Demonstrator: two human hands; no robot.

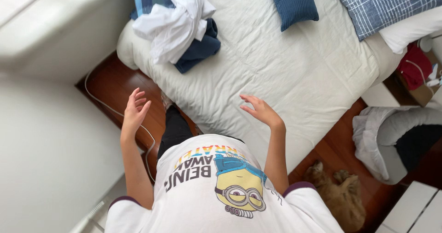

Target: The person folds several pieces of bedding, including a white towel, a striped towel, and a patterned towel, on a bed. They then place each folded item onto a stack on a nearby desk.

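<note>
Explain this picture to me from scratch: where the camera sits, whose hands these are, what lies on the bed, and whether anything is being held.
There is no machine here. The one picture comes from a camera worn on a person's head, looking straight down, so you see their own white printed T-shirt at the bottom and both bare arms reaching forward. The left hand is raised over the dark wooden floor beside the bed; the right hand is over the white bed sheet. Both are open with fingers spread, and neither holds or touches anything. On the bed lie a pile of white and dark blue clothes, a blue ribbed pillow and a blue checked pillow. A white cable runs along the floor, and a brown furry animal lies at the lower right.
</note>
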